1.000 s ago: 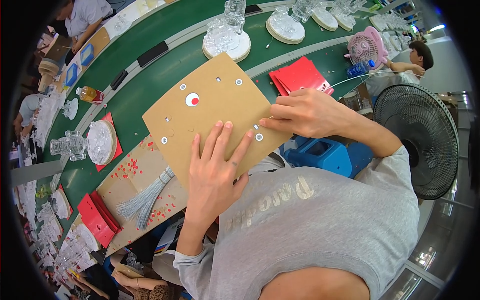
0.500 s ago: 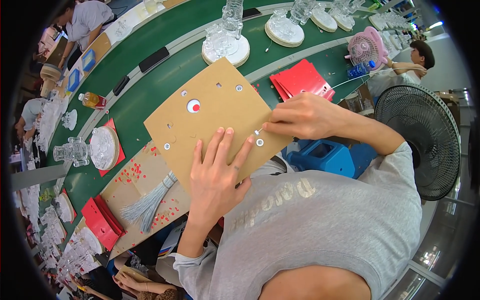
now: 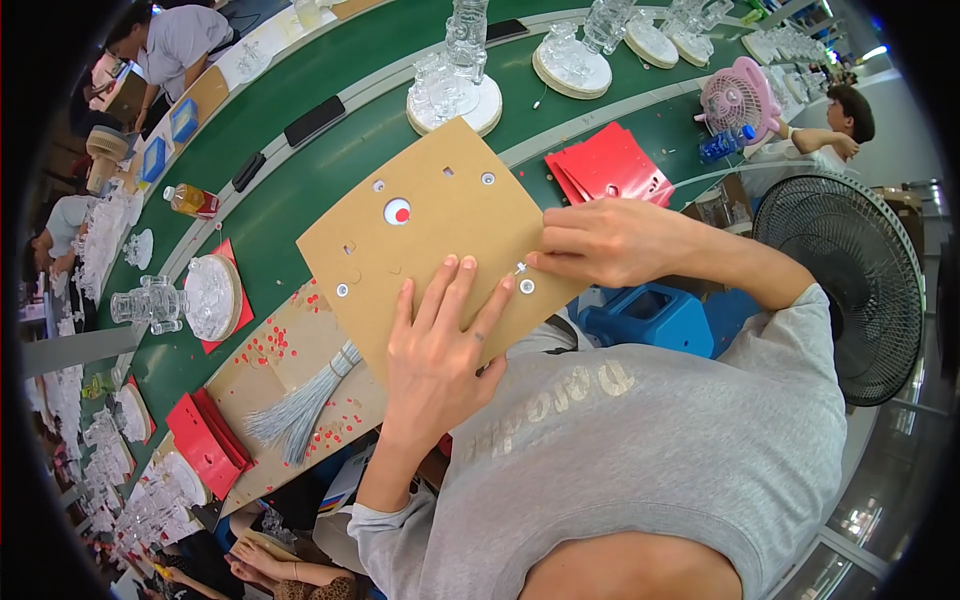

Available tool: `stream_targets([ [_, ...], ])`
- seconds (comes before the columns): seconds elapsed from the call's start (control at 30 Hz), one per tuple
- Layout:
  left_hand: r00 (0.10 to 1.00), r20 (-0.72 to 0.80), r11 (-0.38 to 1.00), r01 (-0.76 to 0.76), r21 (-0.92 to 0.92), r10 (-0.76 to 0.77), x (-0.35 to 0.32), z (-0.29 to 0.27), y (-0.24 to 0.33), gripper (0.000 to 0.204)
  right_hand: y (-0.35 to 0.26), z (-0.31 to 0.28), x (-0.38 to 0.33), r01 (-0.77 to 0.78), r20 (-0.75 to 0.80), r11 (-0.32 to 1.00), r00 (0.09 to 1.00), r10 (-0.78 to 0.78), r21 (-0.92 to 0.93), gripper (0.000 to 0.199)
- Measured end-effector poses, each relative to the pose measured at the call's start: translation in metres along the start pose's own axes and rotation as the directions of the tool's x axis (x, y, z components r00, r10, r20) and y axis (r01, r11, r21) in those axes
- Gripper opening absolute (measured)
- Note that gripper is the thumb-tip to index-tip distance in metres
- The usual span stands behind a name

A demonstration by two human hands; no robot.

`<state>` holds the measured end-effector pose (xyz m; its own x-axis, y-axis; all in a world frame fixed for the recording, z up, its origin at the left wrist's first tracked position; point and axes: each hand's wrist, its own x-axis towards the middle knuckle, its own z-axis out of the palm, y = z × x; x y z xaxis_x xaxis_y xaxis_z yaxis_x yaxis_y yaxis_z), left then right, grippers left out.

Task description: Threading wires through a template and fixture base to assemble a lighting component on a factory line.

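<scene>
A brown board (image 3: 440,215) with several small holes and metal-ringed eyelets lies slanted in front of me. One larger round hole shows white with a red dot. My left hand (image 3: 440,345) rests flat on the board's lower part, fingers spread and holding nothing. On the right side of the board, the fingers of my right hand (image 3: 600,242) are pinched together beside a small slot. A tiny pale piece (image 3: 521,268) shows in that slot, just above an eyelet. Whatever the pinched fingertips hold is too small and hidden to make out.
Red folded sheets (image 3: 610,170) lie beyond my right hand on the green conveyor (image 3: 370,150). A bundle of thin grey wires (image 3: 305,405) is at left among red bits. Clear figures on round bases (image 3: 478,110) line the far side. A black fan (image 3: 850,280) stands at right.
My right fingertips have come slightly closer to the small slot, and the thin pale line between them and the slot shows less. The board sits slightly further right in view.
</scene>
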<state>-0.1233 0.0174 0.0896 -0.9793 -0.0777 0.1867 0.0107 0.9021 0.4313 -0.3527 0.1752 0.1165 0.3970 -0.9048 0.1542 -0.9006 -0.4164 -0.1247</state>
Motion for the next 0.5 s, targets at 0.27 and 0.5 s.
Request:
stream_targets([
  [0.27, 0.998, -0.05, 0.997, -0.042, -0.068, 0.039, -0.006, 0.011, -0.006, 0.076, 0.007, 0.001, -0.006, 0.027, -0.08, 1.0, 0.996, -0.025, 0.015, 0.032],
  [0.5, 0.997, -0.071, 0.998, -0.045, -0.044, 0.042, 0.002, 0.014, -0.004, 0.066, 0.004, 0.013, -0.008, 0.016, -0.108, 0.998, 0.994, -0.023, -0.068, 0.028],
])
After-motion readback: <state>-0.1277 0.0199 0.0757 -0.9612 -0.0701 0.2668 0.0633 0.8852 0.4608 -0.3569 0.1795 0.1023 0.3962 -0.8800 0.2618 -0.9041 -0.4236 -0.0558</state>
